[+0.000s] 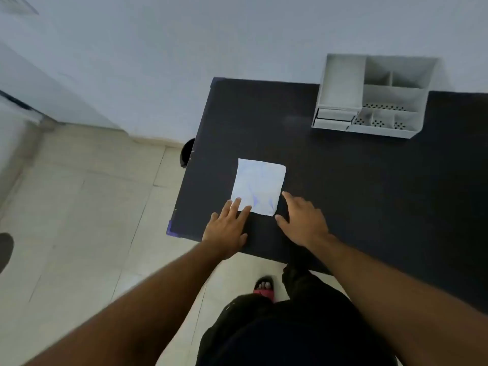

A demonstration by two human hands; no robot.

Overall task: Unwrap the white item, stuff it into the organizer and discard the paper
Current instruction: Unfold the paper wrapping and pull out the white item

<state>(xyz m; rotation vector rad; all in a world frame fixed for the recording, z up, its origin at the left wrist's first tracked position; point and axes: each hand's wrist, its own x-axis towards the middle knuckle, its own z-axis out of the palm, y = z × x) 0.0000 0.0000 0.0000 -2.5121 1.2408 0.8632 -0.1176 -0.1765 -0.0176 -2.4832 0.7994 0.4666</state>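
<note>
Open hands [227, 228] at white packet [257, 187]

Single head-worn wide-angle view; looks steeply down and forward; matte black rectangular table [356, 194] fills right of frame, near; pale tiled floor [79, 207] at left.

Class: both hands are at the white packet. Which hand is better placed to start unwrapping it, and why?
Probably the left hand: its fingertips already rest on the white packet near corner. The right hand lies beside it on the table.

bare forearms [132, 307], black trousers [290, 334], pink sandal [264, 289]
</note>
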